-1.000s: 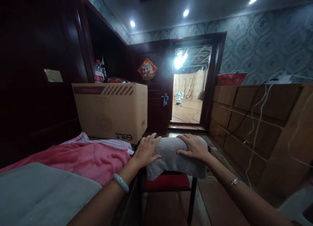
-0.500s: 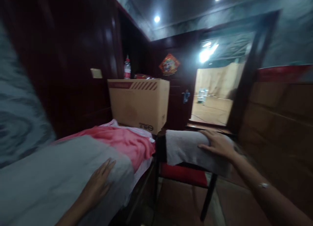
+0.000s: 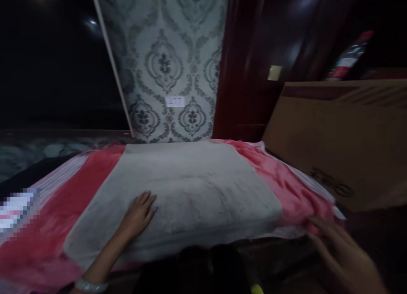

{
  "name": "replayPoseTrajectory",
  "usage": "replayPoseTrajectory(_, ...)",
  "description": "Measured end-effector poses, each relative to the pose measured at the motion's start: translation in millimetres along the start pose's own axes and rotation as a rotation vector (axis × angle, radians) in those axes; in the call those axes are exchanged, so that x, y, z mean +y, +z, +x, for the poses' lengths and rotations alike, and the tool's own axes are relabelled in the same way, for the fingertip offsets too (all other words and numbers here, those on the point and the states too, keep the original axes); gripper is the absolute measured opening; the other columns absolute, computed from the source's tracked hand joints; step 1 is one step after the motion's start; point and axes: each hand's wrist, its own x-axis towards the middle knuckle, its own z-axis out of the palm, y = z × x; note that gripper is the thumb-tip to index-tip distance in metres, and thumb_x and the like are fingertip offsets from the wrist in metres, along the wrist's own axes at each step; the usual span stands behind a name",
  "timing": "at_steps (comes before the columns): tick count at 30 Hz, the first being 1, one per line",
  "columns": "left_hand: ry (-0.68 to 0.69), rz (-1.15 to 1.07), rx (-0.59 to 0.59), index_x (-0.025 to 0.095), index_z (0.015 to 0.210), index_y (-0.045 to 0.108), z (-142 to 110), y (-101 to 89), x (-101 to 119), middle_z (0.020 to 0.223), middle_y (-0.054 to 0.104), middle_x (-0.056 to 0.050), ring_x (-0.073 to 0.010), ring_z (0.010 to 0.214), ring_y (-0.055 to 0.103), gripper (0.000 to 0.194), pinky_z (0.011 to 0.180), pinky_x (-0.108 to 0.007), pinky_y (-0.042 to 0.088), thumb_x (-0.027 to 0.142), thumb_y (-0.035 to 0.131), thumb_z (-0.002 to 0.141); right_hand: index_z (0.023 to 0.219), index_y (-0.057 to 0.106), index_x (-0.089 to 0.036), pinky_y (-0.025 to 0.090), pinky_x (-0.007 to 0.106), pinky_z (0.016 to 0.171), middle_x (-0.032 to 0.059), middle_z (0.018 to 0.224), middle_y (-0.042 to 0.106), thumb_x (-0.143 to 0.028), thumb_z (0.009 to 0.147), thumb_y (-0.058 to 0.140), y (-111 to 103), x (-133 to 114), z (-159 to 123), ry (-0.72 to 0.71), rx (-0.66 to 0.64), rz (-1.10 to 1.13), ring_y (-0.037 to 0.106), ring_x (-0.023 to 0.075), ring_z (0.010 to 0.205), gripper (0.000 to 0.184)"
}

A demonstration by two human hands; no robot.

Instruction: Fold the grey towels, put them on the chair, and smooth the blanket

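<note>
A grey cloth (image 3: 190, 183) lies spread over a pink blanket (image 3: 280, 179) with striped edges. My left hand (image 3: 138, 213) rests flat on the left part of the grey cloth, fingers stretched and slightly apart. At the right end of the pink blanket is my right hand (image 3: 346, 251), a little blurred. Its fingers reach toward the blanket's edge with thumb and fingers apart, and no object shows in them. Whether the fingertips touch the blanket I cannot tell.
A large cardboard box (image 3: 337, 137) stands at the right, topped by a bottle with a red cap (image 3: 349, 56). Behind the blanket is a patterned wall (image 3: 165, 43) bearing a number label (image 3: 175, 102). A dark screen-like panel (image 3: 57, 73) fills the upper left.
My view has swung left, away from the doorway and chair. My right hand has left the folded grey cloth on the chair back and come to the pink blanket's end. My left hand stays on the grey cloth.
</note>
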Motion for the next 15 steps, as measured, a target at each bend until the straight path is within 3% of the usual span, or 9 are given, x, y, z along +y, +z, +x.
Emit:
replayPoseTrajectory(4, -0.212, 0.07, -0.036, 0.021, 0.144, 0.056, -35, -21.2, -29, 0.157, 0.046, -0.013, -0.0333, 0.147, 0.038, 0.054, 0.119, -0.058, 0.031, 0.042, 0.041, 0.097, 0.115, 0.07, -0.026, 0.057, 0.051, 0.096, 0.0114, 0.118, 0.071, -0.059, 0.092, 0.044, 106, -50, 44, -0.197, -0.119, 0.251, 0.068, 0.0322, 0.11, 0.048)
replayPoseTrajectory(7, -0.376, 0.12, -0.004, 0.018, 0.146, 0.054, -56, -30.9, -50, 0.156, 0.046, -0.016, -0.0344, 0.147, 0.038, 0.055, 0.118, -0.057, 0.032, 0.042, 0.043, 0.097, 0.111, 0.072, -0.024, 0.054, 0.055, 0.099, 0.0126, 0.118, 0.071, -0.06, 0.091, 0.044, 165, -62, 69, -0.28, -0.119, 0.257, 0.067, 0.0336, 0.111, 0.05)
replayPoseTrajectory(11, -0.509, 0.193, 0.091, 0.014, 0.143, 0.057, -73, -30.6, -59, 0.153, 0.048, -0.02, -0.0361, 0.144, 0.041, 0.055, 0.117, -0.057, 0.032, 0.04, 0.04, 0.098, 0.108, 0.073, -0.02, 0.053, 0.062, 0.098, 0.0151, 0.111, 0.073, -0.063, 0.09, 0.039, 208, -46, 81, -0.266, -0.06, 0.167, 0.068, 0.0392, 0.108, 0.058)
replayPoseTrajectory(15, -0.572, 0.208, 0.148, 0.015, 0.141, 0.059, -77, -26.5, -50, 0.152, 0.048, -0.022, -0.0394, 0.143, 0.041, 0.053, 0.117, -0.06, 0.03, 0.039, 0.041, 0.098, 0.114, 0.073, -0.021, 0.052, 0.064, 0.098, 0.0171, 0.113, 0.072, -0.062, 0.088, 0.037, 220, -23, 75, -0.235, -0.078, 0.118, 0.066, 0.0428, 0.11, 0.06)
